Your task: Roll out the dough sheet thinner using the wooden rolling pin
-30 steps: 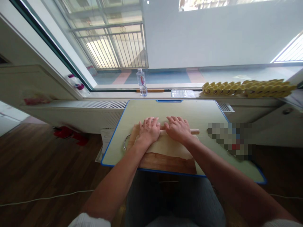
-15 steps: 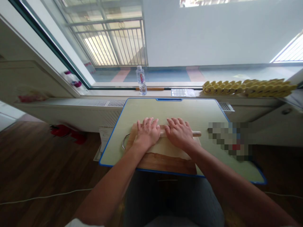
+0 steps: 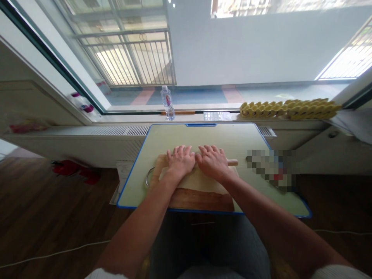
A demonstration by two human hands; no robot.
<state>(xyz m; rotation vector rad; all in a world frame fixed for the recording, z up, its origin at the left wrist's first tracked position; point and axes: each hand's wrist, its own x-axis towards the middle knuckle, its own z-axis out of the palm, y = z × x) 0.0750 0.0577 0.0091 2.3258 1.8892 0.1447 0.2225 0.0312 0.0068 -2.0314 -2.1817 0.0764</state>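
A wooden rolling pin (image 3: 233,162) lies crosswise under both my palms, with its right end sticking out past my right hand. My left hand (image 3: 181,159) rests flat on its left part, fingers stretched forward and slightly spread. Close beside it, my right hand (image 3: 213,159) lies flat over the pin in the same way, the thumbs nearly touching. Beneath the pin is a wide, thin sheet of pale dough (image 3: 203,183). It covers much of a wooden cutting board (image 3: 202,199), which has a metal handle (image 3: 147,177) at its left side.
The board sits on a small pale-green table (image 3: 229,135) with a blue rim. A blurred-out item (image 3: 271,168) lies at the table's right. On the windowsill stand a plastic bottle (image 3: 167,102) and yellow egg-carton-like trays (image 3: 290,109). A cable (image 3: 58,254) crosses the floor.
My hands have come slightly closer together on the rolling pin. The camera view has shifted a little, so the table appears further left.
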